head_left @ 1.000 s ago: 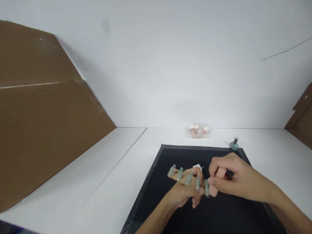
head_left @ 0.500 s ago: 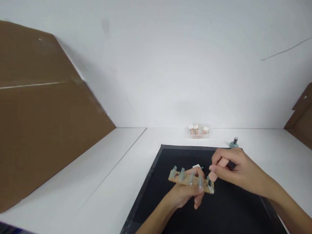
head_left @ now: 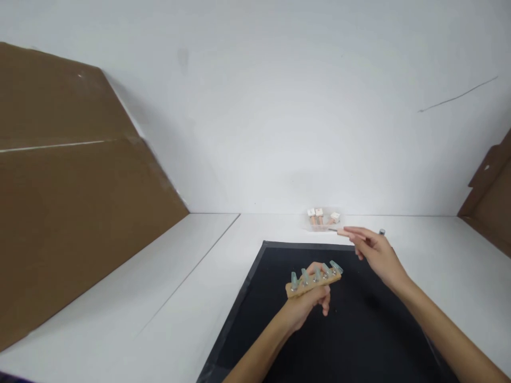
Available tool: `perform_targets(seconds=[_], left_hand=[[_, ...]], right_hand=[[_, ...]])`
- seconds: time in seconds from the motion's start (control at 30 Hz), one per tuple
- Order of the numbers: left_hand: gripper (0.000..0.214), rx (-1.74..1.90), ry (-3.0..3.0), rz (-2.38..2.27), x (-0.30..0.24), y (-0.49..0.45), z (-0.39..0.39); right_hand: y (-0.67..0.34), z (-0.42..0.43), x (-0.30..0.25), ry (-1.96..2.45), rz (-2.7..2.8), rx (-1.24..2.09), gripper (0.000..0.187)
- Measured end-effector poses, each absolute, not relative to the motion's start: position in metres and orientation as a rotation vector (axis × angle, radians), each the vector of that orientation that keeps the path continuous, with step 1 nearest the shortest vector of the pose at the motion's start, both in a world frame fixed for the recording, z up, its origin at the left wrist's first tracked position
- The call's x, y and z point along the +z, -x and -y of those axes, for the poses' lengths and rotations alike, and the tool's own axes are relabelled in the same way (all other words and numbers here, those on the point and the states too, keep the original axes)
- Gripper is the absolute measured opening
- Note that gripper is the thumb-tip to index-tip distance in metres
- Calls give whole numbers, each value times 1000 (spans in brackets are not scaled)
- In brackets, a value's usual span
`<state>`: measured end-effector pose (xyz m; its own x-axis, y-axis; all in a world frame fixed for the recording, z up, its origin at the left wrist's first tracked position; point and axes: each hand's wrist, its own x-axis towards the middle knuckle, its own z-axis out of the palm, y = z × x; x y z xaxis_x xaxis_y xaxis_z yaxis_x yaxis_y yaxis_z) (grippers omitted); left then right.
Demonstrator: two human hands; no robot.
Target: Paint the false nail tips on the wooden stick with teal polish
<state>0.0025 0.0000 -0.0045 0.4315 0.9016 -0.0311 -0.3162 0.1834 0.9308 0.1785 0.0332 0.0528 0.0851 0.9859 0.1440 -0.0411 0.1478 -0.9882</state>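
My left hand (head_left: 307, 303) is closed around a narrow wooden strip (head_left: 309, 287) and lifts it above the black mat. Several clear, pale green nail tips (head_left: 317, 274) stand in a row along the strip. To the right and farther back, my right hand (head_left: 371, 250) pinches a small brush with a peach handle (head_left: 343, 232). Its thin dark tip points left, in front of a clear plastic box (head_left: 319, 227). The brush and the nail tips are apart.
Inside the box are several small pieces with white square heads and peach stems (head_left: 319, 215). A small metal cylinder (head_left: 382, 232) shows partly behind my right hand. The black mat (head_left: 359, 330) covers part of the white table (head_left: 191, 298). Brown cardboard panels (head_left: 80, 213) stand at both sides.
My right hand has moved back, away from the strip, and the brush in it now points left. My left hand has tilted the strip so its right end is higher.
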Motion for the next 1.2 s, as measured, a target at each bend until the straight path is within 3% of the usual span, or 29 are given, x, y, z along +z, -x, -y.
perform_targets(seconds=[0.23, 0.53, 0.73, 0.97, 1.2], left_hand=[[28, 943, -1167, -674, -13, -23, 13], [36, 807, -1225, -634, -3, -71, 42], [34, 891, -1056, -636, -9, -104, 51], [31, 899, -1107, -574, -19, -121, 48], [38, 877, -819, -419, -21, -124, 45]], right_hand=[[-199, 3, 9, 1098, 791, 1225, 40], [-201, 35, 0, 939, 466, 1469, 50], [-210, 41, -6, 962, 366, 1580, 73], [-228, 39, -14, 973, 287, 1545, 39], [-229, 36, -8, 901, 300, 1430, 37]])
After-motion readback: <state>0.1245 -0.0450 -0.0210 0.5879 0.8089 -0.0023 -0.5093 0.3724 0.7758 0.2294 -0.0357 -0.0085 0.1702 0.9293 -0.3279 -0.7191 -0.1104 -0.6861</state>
